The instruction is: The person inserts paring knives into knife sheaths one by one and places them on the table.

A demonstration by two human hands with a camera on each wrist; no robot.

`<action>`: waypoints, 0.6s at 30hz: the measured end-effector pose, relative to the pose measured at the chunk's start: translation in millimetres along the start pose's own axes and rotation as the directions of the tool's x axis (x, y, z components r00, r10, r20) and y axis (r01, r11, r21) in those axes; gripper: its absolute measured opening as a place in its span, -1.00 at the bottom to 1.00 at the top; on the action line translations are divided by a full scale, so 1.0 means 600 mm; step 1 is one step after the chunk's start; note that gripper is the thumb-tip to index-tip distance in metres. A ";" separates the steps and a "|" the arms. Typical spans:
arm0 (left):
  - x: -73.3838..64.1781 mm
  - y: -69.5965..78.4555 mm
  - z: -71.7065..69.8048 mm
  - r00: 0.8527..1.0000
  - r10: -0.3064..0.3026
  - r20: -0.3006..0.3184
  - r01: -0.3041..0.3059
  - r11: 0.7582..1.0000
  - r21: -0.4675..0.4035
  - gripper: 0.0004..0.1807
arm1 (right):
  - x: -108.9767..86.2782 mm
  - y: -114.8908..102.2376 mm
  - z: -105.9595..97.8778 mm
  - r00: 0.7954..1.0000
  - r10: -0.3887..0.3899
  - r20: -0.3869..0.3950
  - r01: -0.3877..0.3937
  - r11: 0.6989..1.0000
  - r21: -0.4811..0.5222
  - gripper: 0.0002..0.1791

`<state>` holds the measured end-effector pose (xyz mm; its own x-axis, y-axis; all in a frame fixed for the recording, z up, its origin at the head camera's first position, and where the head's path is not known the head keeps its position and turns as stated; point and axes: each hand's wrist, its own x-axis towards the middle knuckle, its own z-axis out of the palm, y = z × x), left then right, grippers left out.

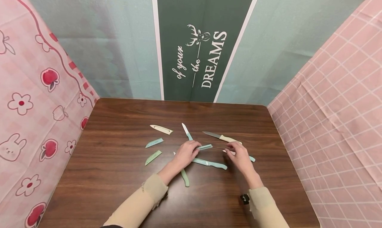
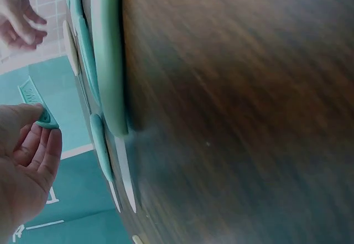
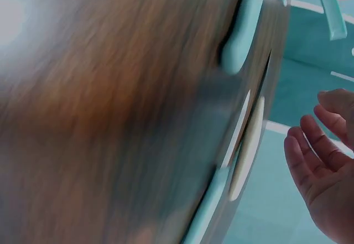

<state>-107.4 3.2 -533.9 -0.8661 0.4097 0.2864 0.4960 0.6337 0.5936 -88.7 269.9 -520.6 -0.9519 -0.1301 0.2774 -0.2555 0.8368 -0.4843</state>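
My left hand pinches a blue-green knife sheath between thumb and fingers, held above the table. Lettering shows on the sheath in the left wrist view. My right hand hovers with bent, loose fingers and nothing in them. Below it lies a blue-handled knife with a white blade, partly hidden. Just beyond is a cream-handled knife. Between the hands lies a sheathed blue knife. Near my left wrist is a green-handled knife, its blade partly covered by the arm.
On the left lie a cream sheath, a blue sheath and a green sheath. Another blue-handled knife points away beyond my left hand. The brown wooden table meets curtains at its back and sides.
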 end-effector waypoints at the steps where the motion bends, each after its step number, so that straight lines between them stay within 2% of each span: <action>1: -0.001 -0.002 0.000 1.000 -0.010 -0.001 0.010 1.000 -0.007 -0.89 | -0.003 0.006 -0.003 1.000 0.005 -0.002 -0.005 1.000 -0.009 -0.79; 6: -0.007 -0.012 -0.006 0.999 -0.028 -0.021 0.028 0.999 -0.020 -0.89 | -0.015 0.036 -0.017 0.998 0.061 0.028 -0.059 0.996 -0.060 -0.73; 11: -0.014 -0.021 -0.012 0.998 -0.033 -0.053 0.031 0.999 -0.031 -0.89 | -0.025 0.057 -0.027 0.985 0.144 0.099 -0.134 0.986 -0.104 -0.67; 18: -0.020 -0.029 -0.017 0.995 -0.054 -0.082 0.050 0.998 -0.048 -0.90 | -0.039 0.074 -0.031 0.988 0.126 0.091 -0.110 0.981 -0.158 -0.63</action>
<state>-106.2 -19.6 -539.8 -0.8939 0.3193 0.3146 0.4481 0.6213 0.6428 -74.6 320.2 -533.2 -0.9879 -0.0718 0.1372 -0.1189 0.9195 -0.3747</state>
